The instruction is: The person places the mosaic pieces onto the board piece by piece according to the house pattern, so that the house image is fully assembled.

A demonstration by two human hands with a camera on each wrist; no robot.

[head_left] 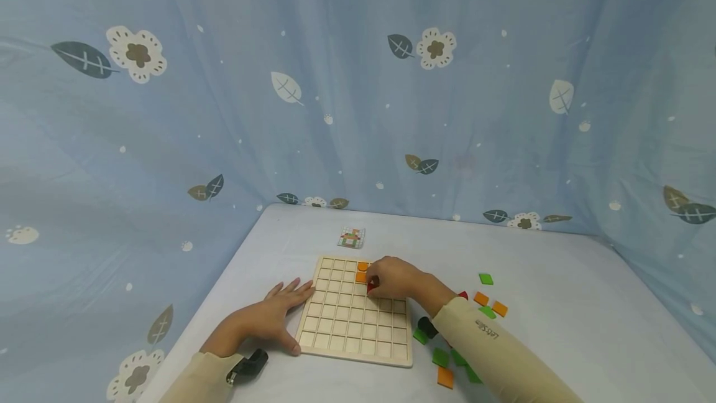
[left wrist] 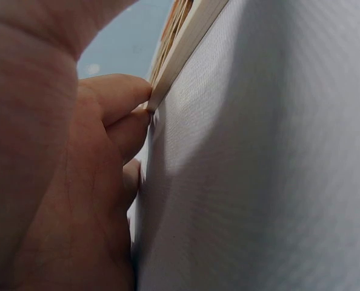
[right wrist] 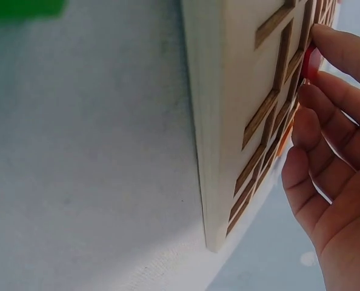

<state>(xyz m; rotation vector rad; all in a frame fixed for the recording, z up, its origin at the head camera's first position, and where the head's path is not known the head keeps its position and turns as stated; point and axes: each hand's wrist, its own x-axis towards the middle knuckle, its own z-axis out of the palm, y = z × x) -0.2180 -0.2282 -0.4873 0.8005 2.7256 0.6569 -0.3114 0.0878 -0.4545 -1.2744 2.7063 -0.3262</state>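
Observation:
A wooden board [head_left: 338, 327] with a grid of square recesses lies on the white table. My left hand [head_left: 273, 316] rests at its left side, fingers spread, with the thumb by the near left corner. In the left wrist view, fingertips [left wrist: 140, 91] touch the board's edge. Over the board's upper right part, my right hand [head_left: 394, 278] pinches a small red tile [right wrist: 312, 63] between thumb and index finger, at the recesses. An orange round tile [head_left: 362, 266] and an orange square tile [head_left: 360, 277] sit in recesses beside that hand, partly hidden by it.
A small card with a coloured grid pattern [head_left: 351, 237] lies behind the board. Several loose green tiles [head_left: 440, 357] and orange tiles [head_left: 445, 377] are scattered right of the board, some under the right forearm. A patterned blue curtain [head_left: 358, 111] hangs behind the table.

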